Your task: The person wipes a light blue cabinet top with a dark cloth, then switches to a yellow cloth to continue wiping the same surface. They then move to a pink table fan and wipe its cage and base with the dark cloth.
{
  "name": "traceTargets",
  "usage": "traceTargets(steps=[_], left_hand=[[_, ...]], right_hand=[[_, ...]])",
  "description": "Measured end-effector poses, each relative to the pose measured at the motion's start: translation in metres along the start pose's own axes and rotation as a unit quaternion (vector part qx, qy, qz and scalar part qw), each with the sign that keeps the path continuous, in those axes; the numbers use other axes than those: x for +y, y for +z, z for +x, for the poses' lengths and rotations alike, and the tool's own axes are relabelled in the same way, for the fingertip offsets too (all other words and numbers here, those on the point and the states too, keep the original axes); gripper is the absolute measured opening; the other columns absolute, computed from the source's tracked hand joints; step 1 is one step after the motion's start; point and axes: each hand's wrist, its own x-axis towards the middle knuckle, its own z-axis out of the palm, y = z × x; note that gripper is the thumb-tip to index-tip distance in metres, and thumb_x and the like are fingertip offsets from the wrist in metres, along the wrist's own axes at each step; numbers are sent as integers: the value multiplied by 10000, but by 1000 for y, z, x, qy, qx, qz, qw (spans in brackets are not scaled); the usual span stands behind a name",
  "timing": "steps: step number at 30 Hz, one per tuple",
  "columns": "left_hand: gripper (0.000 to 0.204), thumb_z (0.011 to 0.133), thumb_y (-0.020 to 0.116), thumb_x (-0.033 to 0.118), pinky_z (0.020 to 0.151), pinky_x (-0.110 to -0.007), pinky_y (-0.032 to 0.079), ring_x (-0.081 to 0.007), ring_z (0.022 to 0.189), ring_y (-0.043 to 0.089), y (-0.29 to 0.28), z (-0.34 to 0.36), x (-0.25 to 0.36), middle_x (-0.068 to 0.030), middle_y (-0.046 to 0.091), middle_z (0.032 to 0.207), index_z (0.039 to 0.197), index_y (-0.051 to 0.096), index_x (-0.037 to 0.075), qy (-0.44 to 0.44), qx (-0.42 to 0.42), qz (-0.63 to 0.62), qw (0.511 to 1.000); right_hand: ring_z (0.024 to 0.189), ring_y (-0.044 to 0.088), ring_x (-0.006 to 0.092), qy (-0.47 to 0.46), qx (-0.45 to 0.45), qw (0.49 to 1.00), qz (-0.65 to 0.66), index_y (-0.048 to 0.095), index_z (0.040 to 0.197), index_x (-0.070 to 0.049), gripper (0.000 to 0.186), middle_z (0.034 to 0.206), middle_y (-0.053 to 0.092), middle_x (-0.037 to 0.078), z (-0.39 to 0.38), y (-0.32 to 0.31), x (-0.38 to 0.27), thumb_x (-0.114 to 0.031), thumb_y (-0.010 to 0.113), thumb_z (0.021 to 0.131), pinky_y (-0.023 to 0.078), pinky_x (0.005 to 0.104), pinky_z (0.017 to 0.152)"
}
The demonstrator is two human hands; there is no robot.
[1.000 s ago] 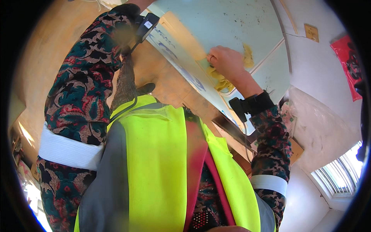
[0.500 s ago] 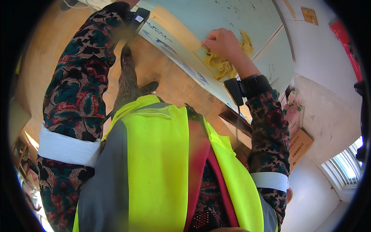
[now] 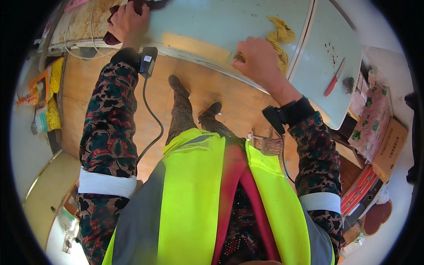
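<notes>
Dark maroon cloth (image 3: pixel 132 6) lies bunched at the far edge of the pale green tabletop (image 3: pixel 212 22), and the left hand (image 3: pixel 128 22) is closed over it, fingers curled into the fabric. The right hand (image 3: pixel 258 59) rests flat and loosely spread near the tabletop's front rim, holding nothing, just beside a crumpled yellow rag (image 3: pixel 279 35). Well right of that rag lies a red-handled knife (image 3: pixel 334 78). Wiping well likely means pressing the cloth flat, sweeping in overlapping strokes, bracing with the free hand.
</notes>
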Motion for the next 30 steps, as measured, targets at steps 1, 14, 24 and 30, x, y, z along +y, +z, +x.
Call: traceTargets(steps=[1,14,24,30], left_hand=[[588,851,552,626,1021,-527,332,-309,1266,504,2,0,-2,-43,623,1327,1279,653,236,-8,-18,24,999],[554,873,537,585,1029,-494,304,-290,1282,475,-1,-12,-9,-18,589,1342,1295,634,238,-22,-14,3,1000],[551,859,567,613,1015,-515,346,-304,1232,529,16,-3,-14,-13,635,1310,1266,658,252,24,57,12,998],[529,850,581,608,991,-515,358,-308,1201,547,26,0,-19,-15,652,1275,1237,670,259,33,79,10,996]], right_hand=[[918,600,302,5,21,1000,-2,610,847,-124,242,912,621,60,-5,2,-4,-256,761,713,458,437,737],[1151,530,284,102,157,980,63,674,913,-183,288,1191,620,28,-11,39,-18,-235,768,645,352,451,975],[1204,509,308,66,82,991,79,675,942,-171,295,1295,587,53,2,20,-1,-249,783,679,350,476,1009],[1222,487,307,81,95,990,59,660,989,-156,375,1319,564,54,-4,24,-5,-255,799,655,330,489,1033]])
